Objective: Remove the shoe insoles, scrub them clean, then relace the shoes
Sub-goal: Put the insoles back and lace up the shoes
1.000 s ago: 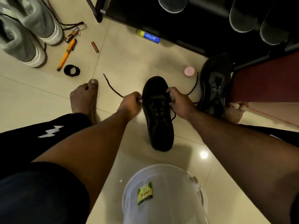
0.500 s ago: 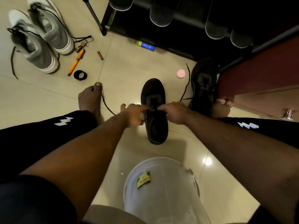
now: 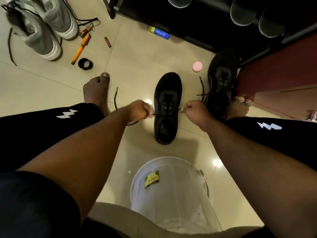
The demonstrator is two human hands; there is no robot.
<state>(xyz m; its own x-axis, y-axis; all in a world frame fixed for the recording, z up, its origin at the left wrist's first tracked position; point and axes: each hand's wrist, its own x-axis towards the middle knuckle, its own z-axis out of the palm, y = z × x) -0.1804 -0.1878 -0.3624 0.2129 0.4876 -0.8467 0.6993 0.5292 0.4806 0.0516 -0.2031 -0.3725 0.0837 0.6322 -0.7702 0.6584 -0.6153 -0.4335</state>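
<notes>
Both hands are now drawn apart to either side of the black shoe (image 3: 167,107), where half a second ago they were meeting over its tongue. Nearest the person, a translucent white bucket (image 3: 171,191) is standing on the tiled floor (image 3: 137,66), showing only a green-and-yellow label; its contents cannot be told. The left hand (image 3: 139,110) is curling into a fist around one end of the black shoelace (image 3: 166,109), whose loose tail is trailing past a bare foot (image 3: 97,91). The right hand (image 3: 195,111) is likewise pinching the other end, pulling the lace taut across the eyelets. The shoe is sitting on the floor between the knees, toe pointing away. A second black shoe (image 3: 221,83) is lying just beside the right hand, next to a pink cap (image 3: 197,66). Farther off are resting a pair of grey sneakers (image 3: 42,26), an orange pen (image 3: 80,48), a black ring (image 3: 85,64) and a blue-and-yellow tube (image 3: 159,32) by a dark shoe rack (image 3: 197,16).
</notes>
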